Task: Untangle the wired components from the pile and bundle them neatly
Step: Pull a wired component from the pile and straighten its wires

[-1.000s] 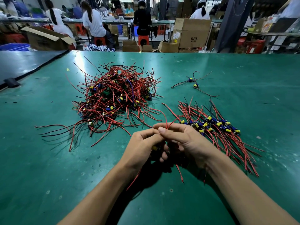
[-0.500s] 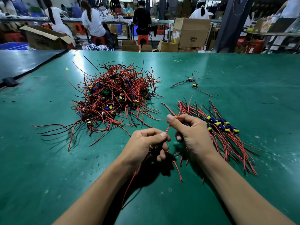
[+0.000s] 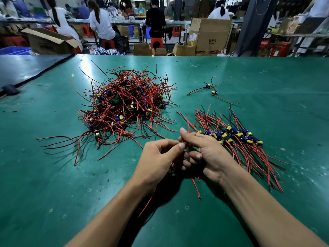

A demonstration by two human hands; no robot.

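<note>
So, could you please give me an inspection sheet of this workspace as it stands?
Surface: green mat, scuffed and spotted.
Job's things: tangled pile left; sorted row right; two loose components beyond.
Clutter: yellow scrap; black clip at the left edge.
Grippers: left hand and right hand pinch one wired component.
Cables: nothing seen beyond the job's wires.
Surroundings: cardboard boxes, workers behind.

Cardboard box [image 3: 210, 36], seated workers [image 3: 101, 24] beyond green table [image 3: 267, 82].
</note>
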